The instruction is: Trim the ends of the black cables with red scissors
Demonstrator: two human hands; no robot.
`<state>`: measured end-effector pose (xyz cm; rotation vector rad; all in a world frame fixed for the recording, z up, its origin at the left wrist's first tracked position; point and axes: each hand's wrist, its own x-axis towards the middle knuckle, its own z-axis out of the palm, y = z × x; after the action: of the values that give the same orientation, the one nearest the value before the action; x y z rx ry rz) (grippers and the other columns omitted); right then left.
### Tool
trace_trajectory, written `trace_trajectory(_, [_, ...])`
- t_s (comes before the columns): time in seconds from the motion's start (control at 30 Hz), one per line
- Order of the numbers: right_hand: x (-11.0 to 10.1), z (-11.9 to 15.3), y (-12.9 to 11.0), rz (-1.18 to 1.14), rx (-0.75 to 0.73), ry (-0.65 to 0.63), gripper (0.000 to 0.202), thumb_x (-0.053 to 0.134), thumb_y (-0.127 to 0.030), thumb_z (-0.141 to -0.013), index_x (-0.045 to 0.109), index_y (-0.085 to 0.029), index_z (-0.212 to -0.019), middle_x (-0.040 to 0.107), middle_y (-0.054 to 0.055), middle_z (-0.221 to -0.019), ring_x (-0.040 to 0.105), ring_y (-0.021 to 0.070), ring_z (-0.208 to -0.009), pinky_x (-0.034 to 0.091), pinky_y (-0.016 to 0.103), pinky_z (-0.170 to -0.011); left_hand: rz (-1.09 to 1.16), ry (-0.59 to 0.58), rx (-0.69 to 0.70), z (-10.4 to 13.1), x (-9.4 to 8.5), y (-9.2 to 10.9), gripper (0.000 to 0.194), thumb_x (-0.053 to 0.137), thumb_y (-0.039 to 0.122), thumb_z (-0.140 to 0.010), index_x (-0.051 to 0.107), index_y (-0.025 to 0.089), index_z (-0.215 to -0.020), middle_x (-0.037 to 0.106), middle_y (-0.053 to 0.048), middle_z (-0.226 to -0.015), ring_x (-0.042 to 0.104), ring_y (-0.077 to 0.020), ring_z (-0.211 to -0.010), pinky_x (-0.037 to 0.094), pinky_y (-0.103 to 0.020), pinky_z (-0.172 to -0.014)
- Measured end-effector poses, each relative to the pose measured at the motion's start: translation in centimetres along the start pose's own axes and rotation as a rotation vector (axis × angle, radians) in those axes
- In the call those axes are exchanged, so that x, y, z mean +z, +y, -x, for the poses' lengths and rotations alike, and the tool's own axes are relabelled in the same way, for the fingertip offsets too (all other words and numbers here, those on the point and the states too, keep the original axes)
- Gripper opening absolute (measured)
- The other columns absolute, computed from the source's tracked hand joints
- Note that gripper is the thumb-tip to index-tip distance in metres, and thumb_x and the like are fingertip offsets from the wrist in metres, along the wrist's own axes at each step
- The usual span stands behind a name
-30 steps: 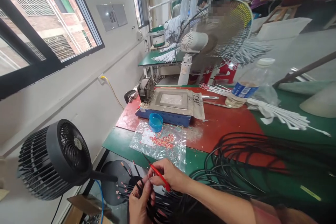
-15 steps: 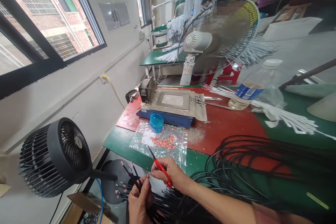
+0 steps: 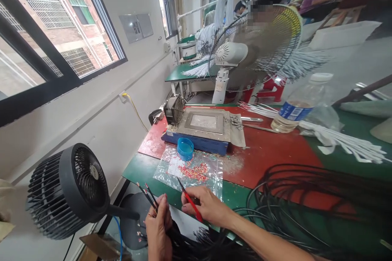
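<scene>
My left hand [image 3: 158, 224], low in the middle of the view, is closed around black cables [image 3: 148, 196] whose stripped ends point up and left. Just to its right, my right hand [image 3: 208, 206] grips red-handled scissors [image 3: 192, 204], with the dark pointed tip aimed up and left. The hands are apart, and the scissors touch no cable. Beyond them lies a clear plastic bag [image 3: 217, 173] strewn with small red and yellowish clippings [image 3: 196, 171]. A round blue container [image 3: 185, 149] sits at its far edge.
A blue-sided solder pot [image 3: 196, 142] with a small fan [image 3: 174, 109] stands behind the bag. Coiled black cables [image 3: 284, 187] cover the right front of the green and red table. A bottle [image 3: 292, 110] and white wires [image 3: 346, 136] lie beyond. A dark fan [image 3: 88, 171] stands left.
My hands have moved apart: the left slightly left, the right slightly right with the scissors. The view has shifted a little, so the table appears lower.
</scene>
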<state>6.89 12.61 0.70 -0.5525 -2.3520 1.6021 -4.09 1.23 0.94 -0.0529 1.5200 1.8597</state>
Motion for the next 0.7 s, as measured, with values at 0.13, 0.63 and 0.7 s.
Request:
trace_trajectory(0.13, [-0.7, -0.2, -0.1, 0.065, 0.022, -0.013, 0.036, 0.056, -0.051, -0.073, 0.057, -0.015, -0.068, 0.040, -0.005, -0.054, 0.033, 0.0077, -0.052, 0.022, 0.020, -0.049, -0.053, -0.064, 0.018, -0.5, 0.8, 0.3, 0.027, 0.068, 0.034, -0.061, 0.057, 0.013, -0.075, 0.029, 0.011, -0.048, 0.018, 0.0010, -0.042, 0.012, -0.015, -0.040])
trace_trajectory(0.63, [-1.1, -0.4, 0.6, 0.421, 0.075, 0.005, 0.047, 0.050, -0.065, -0.071, 0.053, -0.018, -0.067, 0.047, -0.003, -0.061, 0.031, 0.0091, -0.054, 0.016, 0.022, -0.051, -0.221, -0.168, 0.051, -2.4, 1.8, 0.2, 0.035, 0.069, 0.038, -0.058, 0.055, 0.012, -0.075, 0.029, 0.012, -0.045, 0.017, 0.0006, -0.040, 0.009, -0.018, -0.040])
trace_trajectory(0.7, [-1.2, -0.5, 0.7, 0.407, 0.080, 0.016, 0.046, 0.049, -0.063, -0.073, 0.053, -0.018, -0.064, 0.046, -0.003, -0.059, 0.031, 0.0087, -0.053, 0.016, 0.021, -0.051, -0.262, -0.172, 0.051, -2.5, 2.0, 0.3, 0.036, 0.069, 0.040, -0.057, 0.055, 0.011, -0.076, 0.028, 0.013, -0.043, 0.017, 0.0005, -0.039, 0.010, -0.018, -0.040])
